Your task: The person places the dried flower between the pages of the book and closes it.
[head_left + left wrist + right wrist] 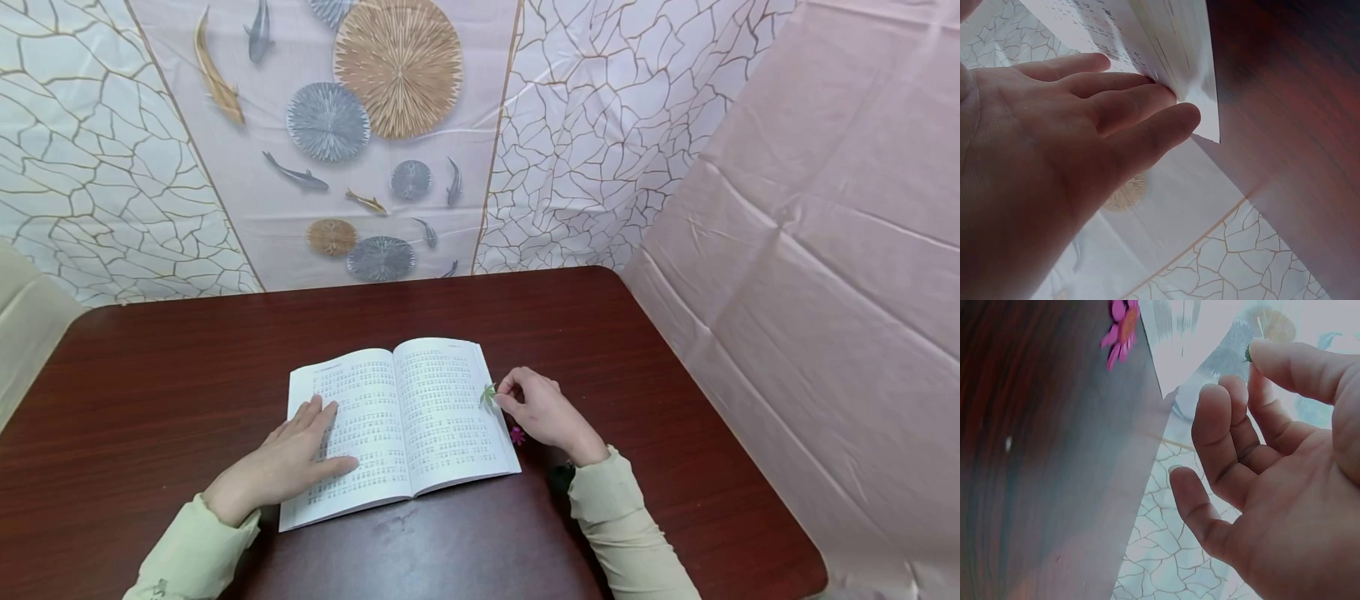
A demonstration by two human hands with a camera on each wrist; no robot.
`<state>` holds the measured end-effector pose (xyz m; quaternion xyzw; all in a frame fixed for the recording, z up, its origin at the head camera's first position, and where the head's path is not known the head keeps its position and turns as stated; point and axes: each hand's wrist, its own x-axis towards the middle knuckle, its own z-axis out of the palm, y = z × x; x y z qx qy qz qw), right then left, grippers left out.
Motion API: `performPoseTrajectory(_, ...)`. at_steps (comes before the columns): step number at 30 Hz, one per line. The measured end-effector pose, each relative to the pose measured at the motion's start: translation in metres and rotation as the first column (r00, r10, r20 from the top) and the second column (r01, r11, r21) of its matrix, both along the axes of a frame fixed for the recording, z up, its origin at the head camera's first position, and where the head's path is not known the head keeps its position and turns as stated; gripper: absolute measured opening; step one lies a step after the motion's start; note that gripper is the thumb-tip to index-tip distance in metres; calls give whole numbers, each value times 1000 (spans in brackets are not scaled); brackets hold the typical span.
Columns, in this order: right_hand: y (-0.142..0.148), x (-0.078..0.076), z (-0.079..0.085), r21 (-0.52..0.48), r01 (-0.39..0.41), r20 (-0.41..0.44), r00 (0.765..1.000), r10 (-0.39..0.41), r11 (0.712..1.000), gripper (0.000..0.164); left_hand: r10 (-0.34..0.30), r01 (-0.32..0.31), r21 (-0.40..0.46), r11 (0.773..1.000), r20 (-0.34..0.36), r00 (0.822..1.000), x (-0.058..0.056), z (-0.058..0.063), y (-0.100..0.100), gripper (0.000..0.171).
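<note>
An open book with printed pages lies on the dark red table. My left hand rests on its left page, fingers spread and straight; in the left wrist view the fingers reach along the page edge. Between thumb and index finger my right hand pinches a small green leaf over the right page's outer edge. Only a green tip of it shows in the right wrist view, by the thumb. A pink flower lies on the table beside the book, below the right hand.
The table has rounded corners and reaches back to a patterned cloth with fish and round motifs. A plain pinkish cloth hangs along the right side. Something small and dark sits by the right cuff.
</note>
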<state>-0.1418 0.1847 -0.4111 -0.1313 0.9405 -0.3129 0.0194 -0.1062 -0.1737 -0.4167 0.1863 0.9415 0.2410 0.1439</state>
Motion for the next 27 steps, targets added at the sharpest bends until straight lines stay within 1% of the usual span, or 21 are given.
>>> performPoseTrajectory(3, -4, 1, 0, -26, -9, 43, 999, 10, 1000, 8, 0, 0, 2, 1000, 0, 1000, 0, 0, 0, 95)
performPoseTrajectory(5, -7, 2, -1, -37, -17, 52, 998, 19, 999, 8, 0, 0, 2, 1000, 0, 1000, 0, 0, 0, 95)
performPoseTrajectory(11, -12, 2, 0, -29, -35, 25, 999, 36, 999, 7, -3, 3, 6, 1000, -6, 1000, 0, 0, -1, 95)
performPoseTrajectory(18, -19, 1, -3, -30, -40, 45, 998, 41, 999, 10, 0, 0, 8, 1000, -6, 1000, -1, -2, -1, 96)
performPoseTrajectory(27, -24, 0, -3, -16, -72, 24, 997, 73, 997, 8, 2, -2, 8, 1000, -10, 1000, -1, -2, -2, 96)
